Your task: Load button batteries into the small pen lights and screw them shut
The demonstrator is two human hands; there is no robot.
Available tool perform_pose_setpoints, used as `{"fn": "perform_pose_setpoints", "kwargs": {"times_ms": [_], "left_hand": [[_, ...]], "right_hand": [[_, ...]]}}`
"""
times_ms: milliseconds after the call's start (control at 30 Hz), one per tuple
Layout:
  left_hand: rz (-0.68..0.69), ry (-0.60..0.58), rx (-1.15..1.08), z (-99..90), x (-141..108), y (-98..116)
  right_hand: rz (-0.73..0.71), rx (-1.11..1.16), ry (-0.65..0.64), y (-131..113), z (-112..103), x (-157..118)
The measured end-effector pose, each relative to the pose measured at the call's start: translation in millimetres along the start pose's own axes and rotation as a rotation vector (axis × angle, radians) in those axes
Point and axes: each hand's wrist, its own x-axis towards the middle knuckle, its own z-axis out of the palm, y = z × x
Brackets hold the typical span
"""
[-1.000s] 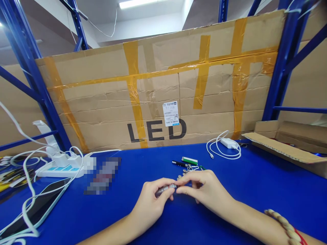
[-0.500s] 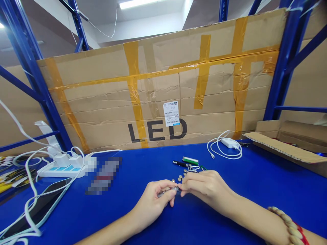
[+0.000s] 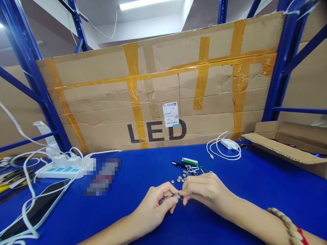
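My left hand [image 3: 160, 200] is closed around a small silver penlight tube [image 3: 176, 196], which is mostly covered by its fingers. At the right end of the tube, the fingertips of my right hand [image 3: 204, 189] are pinched together. Whatever they grip there is too small and covered to make out. Several round button cells [image 3: 180, 177] lie loose just beyond my hands. Behind these are a green-and-silver tube [image 3: 189, 162], a black tube [image 3: 179, 164] and metal clips [image 3: 194, 169], one of them green.
A white power strip [image 3: 60, 170] with tangled cables and a phone [image 3: 38, 204] occupy the left. A white charger with cable [image 3: 228, 144] lies at back right, beside an open cardboard box [image 3: 286, 149]. A large cardboard sheet [image 3: 158, 92] closes off the back of the blue table [image 3: 138, 170].
Both hands have come slightly lower and nearer, still together at the tube's end. More of the button cells shows beyond my right hand.
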Motion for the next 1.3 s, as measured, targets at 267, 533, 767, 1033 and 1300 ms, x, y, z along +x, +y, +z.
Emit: {"fn": "perform_pose_setpoints", "kwargs": {"times_ms": [267, 533, 767, 1033, 1300], "left_hand": [[0.006, -0.013, -0.022, 1.7, -1.9, -1.7], [0.03, -0.027, -0.013, 0.6, -1.3, -3.6], [0.02, -0.013, -0.024, 0.4, -0.7, -2.8], [0.03, -0.003, -0.024, -0.6, -1.3, -3.0], [0.047, 0.014, -0.019, -0.3, -1.1, -2.8]], "right_hand": [[0.019, 0.049, -0.039, 1.2, 2.1, -3.2], [0.01, 0.031, -0.037, -1.0, 1.0, -3.3], [-0.017, 0.032, 0.036, 1.1, 2.2, -2.7], [-0.023, 0.027, 0.064, 0.5, 2.1, -2.5], [0.002, 0.048, 0.089, 2.0, 4.8, -2.3]]}}
